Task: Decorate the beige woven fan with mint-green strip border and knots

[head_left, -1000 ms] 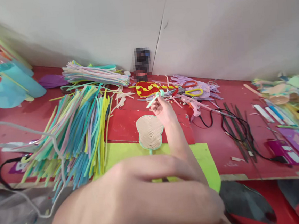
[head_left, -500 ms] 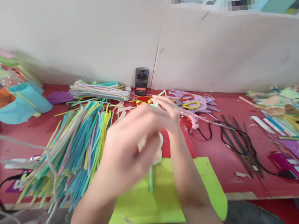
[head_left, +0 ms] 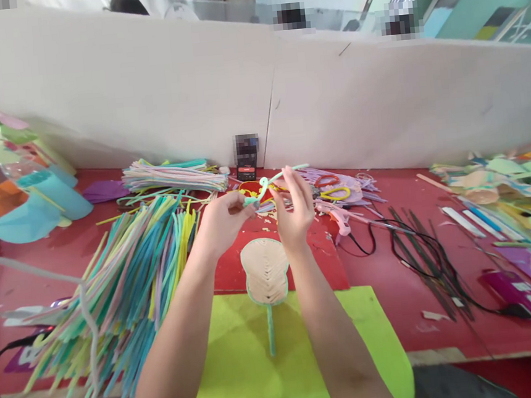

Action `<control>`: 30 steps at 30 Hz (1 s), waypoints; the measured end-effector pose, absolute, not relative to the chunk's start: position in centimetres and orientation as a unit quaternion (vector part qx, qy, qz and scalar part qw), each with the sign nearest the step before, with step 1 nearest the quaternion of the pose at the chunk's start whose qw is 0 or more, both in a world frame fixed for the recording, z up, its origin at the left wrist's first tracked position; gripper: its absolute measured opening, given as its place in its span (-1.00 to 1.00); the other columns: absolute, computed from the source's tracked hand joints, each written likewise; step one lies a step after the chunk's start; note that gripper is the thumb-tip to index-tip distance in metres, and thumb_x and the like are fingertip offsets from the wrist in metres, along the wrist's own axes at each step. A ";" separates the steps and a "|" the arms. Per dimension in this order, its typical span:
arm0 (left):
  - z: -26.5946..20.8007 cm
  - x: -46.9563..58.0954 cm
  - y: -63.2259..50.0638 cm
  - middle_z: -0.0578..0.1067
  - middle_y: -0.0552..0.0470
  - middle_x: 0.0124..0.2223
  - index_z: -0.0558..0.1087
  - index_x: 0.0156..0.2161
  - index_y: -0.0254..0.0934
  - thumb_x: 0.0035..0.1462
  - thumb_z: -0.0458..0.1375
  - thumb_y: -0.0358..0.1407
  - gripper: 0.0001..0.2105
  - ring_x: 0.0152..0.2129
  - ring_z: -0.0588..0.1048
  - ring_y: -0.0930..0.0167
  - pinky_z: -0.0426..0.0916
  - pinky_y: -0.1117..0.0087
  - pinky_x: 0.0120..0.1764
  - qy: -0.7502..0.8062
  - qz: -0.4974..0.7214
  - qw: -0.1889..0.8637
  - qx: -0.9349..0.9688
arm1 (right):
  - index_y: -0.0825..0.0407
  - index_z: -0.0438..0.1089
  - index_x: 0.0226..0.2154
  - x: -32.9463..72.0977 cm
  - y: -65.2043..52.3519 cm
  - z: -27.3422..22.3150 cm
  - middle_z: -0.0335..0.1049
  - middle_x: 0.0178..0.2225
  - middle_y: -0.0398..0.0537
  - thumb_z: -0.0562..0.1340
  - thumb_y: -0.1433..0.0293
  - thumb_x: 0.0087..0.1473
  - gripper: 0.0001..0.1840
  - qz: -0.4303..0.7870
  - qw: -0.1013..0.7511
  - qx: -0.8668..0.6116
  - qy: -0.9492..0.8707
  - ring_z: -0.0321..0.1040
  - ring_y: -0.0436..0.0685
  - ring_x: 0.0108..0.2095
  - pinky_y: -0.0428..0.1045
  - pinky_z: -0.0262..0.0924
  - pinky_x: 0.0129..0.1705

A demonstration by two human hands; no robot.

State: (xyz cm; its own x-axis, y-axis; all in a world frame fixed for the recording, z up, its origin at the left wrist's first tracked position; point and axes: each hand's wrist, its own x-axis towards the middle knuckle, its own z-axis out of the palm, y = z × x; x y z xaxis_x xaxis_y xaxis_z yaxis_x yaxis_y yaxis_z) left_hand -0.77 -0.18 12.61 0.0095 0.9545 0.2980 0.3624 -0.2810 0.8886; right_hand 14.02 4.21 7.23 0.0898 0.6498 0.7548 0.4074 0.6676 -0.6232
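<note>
Between my two hands is a pale green pipe cleaner [head_left: 264, 188] with a curled loop in its middle. My left hand [head_left: 226, 220] pinches its left end between thumb and fingers. My right hand [head_left: 295, 207] is raised at the other side, its fingers closed on the straight length that sticks out to the right. Below them lies a cream leaf-shaped piece [head_left: 266, 270] with a green edge and a green stem, across a red board [head_left: 228, 270] and a yellow-green sheet [head_left: 257, 373].
A large bundle of coloured pipe cleaners [head_left: 128, 279] lies on the left. Yellow-handled pliers [head_left: 337, 194] and a pink glue gun [head_left: 340, 219] with a black cord are on the right. A phone [head_left: 246, 157] leans on the white partition. A white cable [head_left: 88, 326] hangs at the left.
My left hand has moved away from in front of the leaf-shaped piece, up and back, uncovering it. Both hands now hold the looped pipe cleaner in plain sight. The camera view has shifted slightly.
</note>
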 end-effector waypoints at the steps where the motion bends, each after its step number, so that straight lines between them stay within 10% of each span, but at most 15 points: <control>1: 12.7 -0.9 -0.1 0.47 0.07 -0.53 0.41 -0.49 -0.28 0.02 0.19 -0.24 -0.84 -0.54 0.43 0.44 0.31 0.45 -0.44 0.513 0.480 0.316 0.637 | -0.30 0.16 0.14 14.2 4.3 7.4 0.09 0.19 -0.16 0.04 0.30 0.22 -0.57 0.087 0.630 -0.405 -0.656 0.29 0.18 0.03 0.16 0.32 0.04; 8: 12.8 -0.9 -0.3 0.47 0.07 -0.53 0.42 -0.51 -0.27 -0.01 0.22 -0.23 -0.83 -0.54 0.44 0.44 0.33 0.44 -0.43 0.490 0.455 0.362 0.649 | -0.34 0.36 -0.04 14.9 4.0 8.0 0.10 0.18 -0.21 0.11 0.28 0.18 -0.69 0.049 0.595 -0.432 -0.676 0.33 0.13 -0.10 0.07 0.33 -0.18; 13: 11.8 -0.7 -0.9 0.54 -0.05 -0.40 0.50 -0.33 -0.28 0.20 -0.04 -0.04 -0.61 -0.45 0.49 0.41 0.39 0.39 -0.34 0.464 0.533 0.382 0.595 | -0.14 0.50 -0.32 14.6 2.7 8.0 0.45 -0.30 -0.12 0.13 0.17 0.13 -0.75 0.186 0.599 -0.454 -0.633 0.34 0.06 -0.37 0.01 0.27 -0.33; 19: 6.8 -0.2 -1.0 0.53 -0.05 -0.19 0.49 -0.18 -0.26 0.15 0.08 -0.19 -0.76 -0.24 0.48 0.39 0.38 0.38 -0.20 0.517 0.529 0.275 0.614 | 0.01 0.46 -0.53 14.9 1.3 5.4 0.09 -0.73 -0.28 0.23 0.11 0.02 -0.67 0.487 0.475 -0.411 -0.607 -0.06 -0.10 -0.69 -0.10 -0.15 -0.62; 30: 4.4 0.2 0.5 0.50 0.00 -0.25 0.51 -0.37 -0.24 0.01 0.20 -0.29 -0.91 -0.25 0.46 0.39 0.35 0.37 -0.19 0.484 0.540 0.318 0.611 | -0.04 0.46 -0.18 15.8 0.9 4.3 0.38 -0.42 -0.15 0.33 0.17 -0.14 -0.59 0.611 0.425 -0.383 -0.547 0.20 -0.07 -0.52 -0.14 0.00 -0.59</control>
